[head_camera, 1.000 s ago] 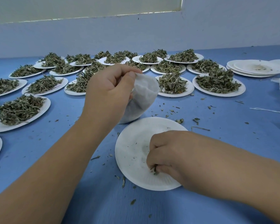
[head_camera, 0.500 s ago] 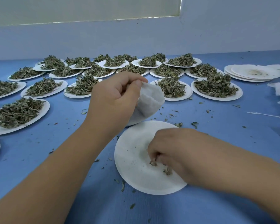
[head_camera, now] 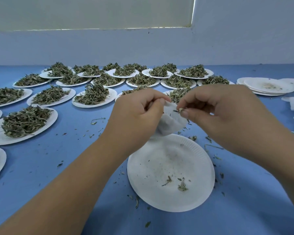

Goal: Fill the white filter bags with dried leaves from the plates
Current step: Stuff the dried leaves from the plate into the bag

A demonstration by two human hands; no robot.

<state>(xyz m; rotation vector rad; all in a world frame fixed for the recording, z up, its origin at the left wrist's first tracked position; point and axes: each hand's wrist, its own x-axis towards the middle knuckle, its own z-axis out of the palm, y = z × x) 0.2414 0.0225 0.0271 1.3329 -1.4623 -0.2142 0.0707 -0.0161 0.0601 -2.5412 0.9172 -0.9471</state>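
Left hand (head_camera: 139,114) is pinching the bag (head_camera: 170,126) open; right hand (head_camera: 227,112) is pinching leaves (head_camera: 177,110) at its mouth, above the plate (head_camera: 151,167).

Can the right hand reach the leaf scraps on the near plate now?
Probably yes: the scraps lie uncovered on the near plate, below the right hand, though it pinches a leaf bit at the bag.

Your bag (head_camera: 170,123) is thin, matt and white, perhaps cloth, perhaps fibrous paper. Your near plate (head_camera: 151,189) is matt white paper with a ribbed rim. The leaves (head_camera: 24,121) look dry and crinkled; the blue tabletop (head_camera: 75,150), smooth and matt.
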